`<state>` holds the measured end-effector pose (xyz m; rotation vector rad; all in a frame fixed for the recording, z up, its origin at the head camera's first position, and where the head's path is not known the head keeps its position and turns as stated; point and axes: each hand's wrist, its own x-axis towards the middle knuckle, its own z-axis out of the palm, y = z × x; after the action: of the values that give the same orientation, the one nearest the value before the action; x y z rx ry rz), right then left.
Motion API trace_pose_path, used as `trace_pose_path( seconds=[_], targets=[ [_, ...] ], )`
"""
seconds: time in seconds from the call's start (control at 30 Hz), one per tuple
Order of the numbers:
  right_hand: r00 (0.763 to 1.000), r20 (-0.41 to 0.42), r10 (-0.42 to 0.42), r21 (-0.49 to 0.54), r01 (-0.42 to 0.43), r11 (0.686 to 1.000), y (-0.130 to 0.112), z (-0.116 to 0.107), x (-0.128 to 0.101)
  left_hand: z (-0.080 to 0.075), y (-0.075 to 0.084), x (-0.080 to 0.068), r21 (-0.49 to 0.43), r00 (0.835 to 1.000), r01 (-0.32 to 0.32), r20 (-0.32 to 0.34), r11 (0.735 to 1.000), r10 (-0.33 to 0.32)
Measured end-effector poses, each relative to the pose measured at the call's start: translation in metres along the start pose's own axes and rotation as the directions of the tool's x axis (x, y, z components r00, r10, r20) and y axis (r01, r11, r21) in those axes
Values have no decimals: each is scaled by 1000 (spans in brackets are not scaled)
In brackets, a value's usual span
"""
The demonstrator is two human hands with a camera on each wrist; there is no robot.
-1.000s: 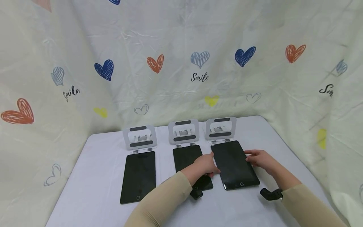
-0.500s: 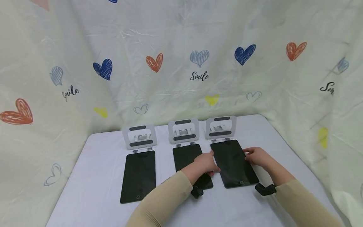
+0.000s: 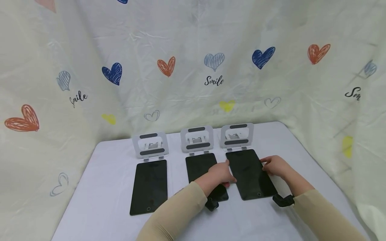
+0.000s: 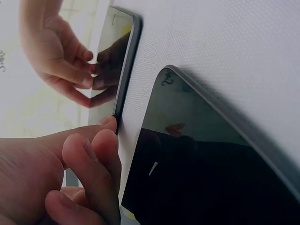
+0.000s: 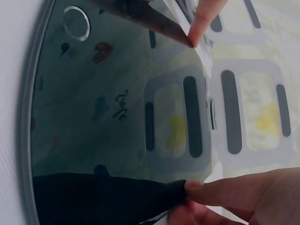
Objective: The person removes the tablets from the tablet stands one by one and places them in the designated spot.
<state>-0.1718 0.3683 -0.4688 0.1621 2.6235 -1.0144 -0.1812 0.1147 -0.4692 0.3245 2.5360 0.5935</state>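
Three dark tablets lie flat on a white table (image 3: 105,174). My left hand (image 3: 221,174) sits in the gap between the middle tablet (image 3: 200,167) and the right tablet (image 3: 250,174), with curled fingers (image 4: 89,154) and a thumb tip against the right tablet's left edge (image 4: 123,84). On the opposite edge my right hand (image 3: 275,165) pinches the same tablet (image 5: 117,117) with its fingertips (image 5: 220,194). The right hand (image 4: 56,51) also shows in the left wrist view. The left tablet (image 3: 149,185) lies untouched.
Three grey folding stands (image 3: 150,144), (image 3: 197,139), (image 3: 236,135) stand upright behind the tablets, one per tablet. A heart-printed cloth backdrop (image 3: 211,67) wraps around the back and both sides of the table. Black wrist cameras (image 3: 281,200) sit at each cuff.
Both hands stay on the right tablet's side edges. The right hand has crept slightly farther from me along its edge, and the tablet has barely shifted.
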Motion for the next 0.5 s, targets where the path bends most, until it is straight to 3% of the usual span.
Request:
trace_pose_path(
  seconds=[0.27,0.5],
  targets=[
    [999,38,27,84,-30,996,7,-7,5,5,-1,3,-27,1000,11,-2,1000,-11],
    [999,45,30,91,-34,995,10,-8,4,7,-2,5,-49,1000,14,-4,999,-14]
  ],
)
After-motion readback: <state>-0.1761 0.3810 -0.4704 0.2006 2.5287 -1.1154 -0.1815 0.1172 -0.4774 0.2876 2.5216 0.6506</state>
